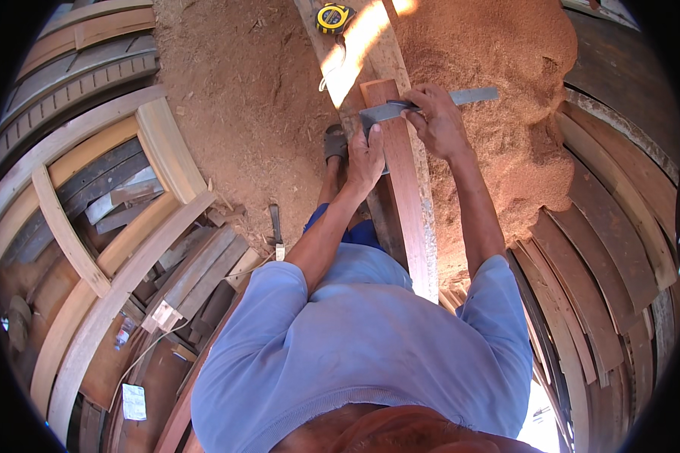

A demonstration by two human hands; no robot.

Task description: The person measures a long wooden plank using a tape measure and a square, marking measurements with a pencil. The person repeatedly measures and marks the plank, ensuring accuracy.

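A reddish wooden board (399, 166) lies lengthwise on a pale plank bench (431, 234) in front of me. Across the board near its far end rests a metal try square (474, 95), its blade reaching past the right edge. My left hand (365, 160) is closed around the square's stock at the board's left edge, thumb on top. My right hand (437, 124) is over the blade, its fingers pinched together near the board's right edge. A small dark thing shows at those fingertips, but its kind is unclear.
A yellow and black tape measure (334, 18) sits on the bench's far end, near a sunlit patch. Sawdust (483, 45) is heaped at right. Wooden frames (75, 219) and stacked offcuts stand left; boards (604, 226) are stacked right. A hammer-like tool (275, 223) lies on the ground.
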